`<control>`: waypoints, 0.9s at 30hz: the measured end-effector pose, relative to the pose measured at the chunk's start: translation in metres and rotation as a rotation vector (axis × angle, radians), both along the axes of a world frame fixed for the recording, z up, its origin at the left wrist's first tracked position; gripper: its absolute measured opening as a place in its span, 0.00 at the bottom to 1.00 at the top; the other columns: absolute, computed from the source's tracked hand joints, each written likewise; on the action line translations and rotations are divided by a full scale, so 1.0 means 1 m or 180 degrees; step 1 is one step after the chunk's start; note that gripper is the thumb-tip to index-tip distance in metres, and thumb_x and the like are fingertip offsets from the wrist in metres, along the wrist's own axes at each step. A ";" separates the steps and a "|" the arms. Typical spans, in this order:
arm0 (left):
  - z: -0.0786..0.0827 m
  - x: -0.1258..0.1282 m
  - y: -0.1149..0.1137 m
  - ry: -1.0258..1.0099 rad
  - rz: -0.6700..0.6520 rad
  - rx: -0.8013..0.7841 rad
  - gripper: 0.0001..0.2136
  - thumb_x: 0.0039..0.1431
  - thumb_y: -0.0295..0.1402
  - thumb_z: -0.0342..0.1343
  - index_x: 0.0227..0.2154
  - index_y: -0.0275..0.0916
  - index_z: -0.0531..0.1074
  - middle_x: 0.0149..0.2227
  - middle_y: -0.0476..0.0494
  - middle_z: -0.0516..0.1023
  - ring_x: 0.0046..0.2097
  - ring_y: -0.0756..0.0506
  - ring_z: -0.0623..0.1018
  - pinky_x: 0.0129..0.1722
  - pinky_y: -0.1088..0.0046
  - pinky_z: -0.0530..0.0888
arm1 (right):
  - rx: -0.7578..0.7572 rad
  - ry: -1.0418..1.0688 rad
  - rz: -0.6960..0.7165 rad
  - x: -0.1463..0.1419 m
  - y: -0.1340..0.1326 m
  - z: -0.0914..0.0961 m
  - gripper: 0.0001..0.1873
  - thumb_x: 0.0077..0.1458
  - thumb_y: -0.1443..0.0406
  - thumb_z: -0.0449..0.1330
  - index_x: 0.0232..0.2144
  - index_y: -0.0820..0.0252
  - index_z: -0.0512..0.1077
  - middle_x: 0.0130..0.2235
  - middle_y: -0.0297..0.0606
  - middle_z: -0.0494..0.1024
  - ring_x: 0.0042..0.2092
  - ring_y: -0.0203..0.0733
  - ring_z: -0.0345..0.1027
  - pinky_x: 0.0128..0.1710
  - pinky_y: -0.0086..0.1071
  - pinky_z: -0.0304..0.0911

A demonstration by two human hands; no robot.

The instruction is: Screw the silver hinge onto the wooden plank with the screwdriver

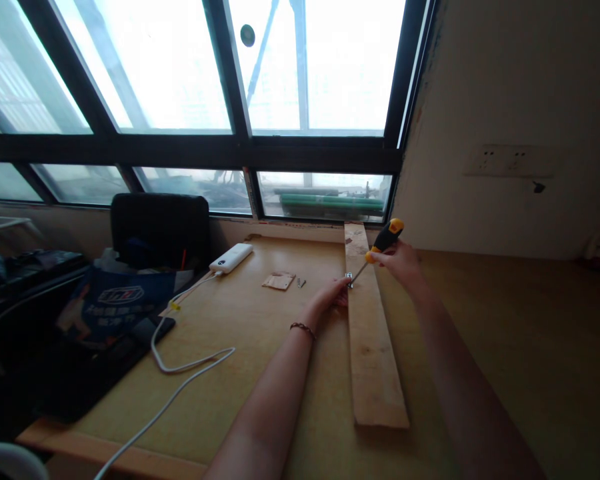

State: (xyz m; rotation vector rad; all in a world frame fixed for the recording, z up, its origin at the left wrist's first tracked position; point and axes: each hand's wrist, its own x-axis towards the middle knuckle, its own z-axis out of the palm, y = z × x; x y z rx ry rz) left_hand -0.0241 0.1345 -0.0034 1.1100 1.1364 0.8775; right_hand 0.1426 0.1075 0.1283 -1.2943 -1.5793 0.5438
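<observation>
A long wooden board (pixel 375 353) lies lengthwise on the table, its far end near the window sill. On its left edge sits a small shiny metal plate (pixel 349 279); its exact kind is too small to tell. My left hand (pixel 333 293) is closed at that edge, fingertips on the plate, the lower fingers partly hidden. My right hand (pixel 403 263) grips a yellow and black screwdriver (pixel 386 239) by the lower handle. The screwdriver slants down to the left, its tip at the metal plate. Whether a screw is under the tip cannot be made out.
Left of the board, several small screws (pixel 301 283) lie beside a small flat packet (pixel 279 281). A white power bank (pixel 231 258) trails a white cable (pixel 190 367) across the table (pixel 260 380). A black chair (pixel 160 223) and a blue bag (pixel 120 300) stand at the left.
</observation>
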 end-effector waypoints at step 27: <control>-0.002 0.003 -0.001 -0.0323 0.0093 0.0045 0.14 0.50 0.41 0.53 0.22 0.32 0.68 0.19 0.47 0.71 0.18 0.53 0.69 0.18 0.79 0.66 | 0.1190 -0.1690 0.0526 0.059 -0.067 -0.010 0.16 0.49 0.70 0.54 0.41 0.52 0.68 0.47 0.35 0.73 0.48 0.42 0.66 0.47 0.34 0.62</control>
